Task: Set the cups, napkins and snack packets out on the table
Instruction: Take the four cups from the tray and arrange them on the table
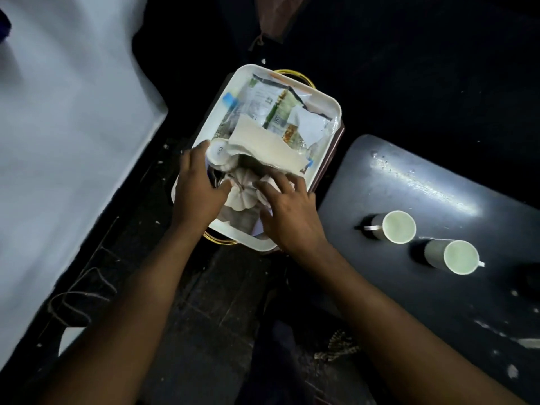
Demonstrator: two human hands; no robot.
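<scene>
A white tray (327,105) sits in front of me, holding snack packets (271,108), a cream napkin (263,146) and a white cup (219,154) lying on its side. Both my hands are in the tray's near end. My left hand (195,188) rests against the tipped cup and touches a crumpled white napkin (242,191). My right hand (289,211) lies on the same napkin with its fingers spread. Whether either hand grips anything is hidden. Two cups (399,227) (460,261) stand on the dark table (409,176) at the right.
A pale sheet or wall (67,127) fills the left side. The tray rests on a gold-handled holder (222,239) over a dark floor. Twine (79,296) lies on the floor at lower left. The table top shows white specks and glare.
</scene>
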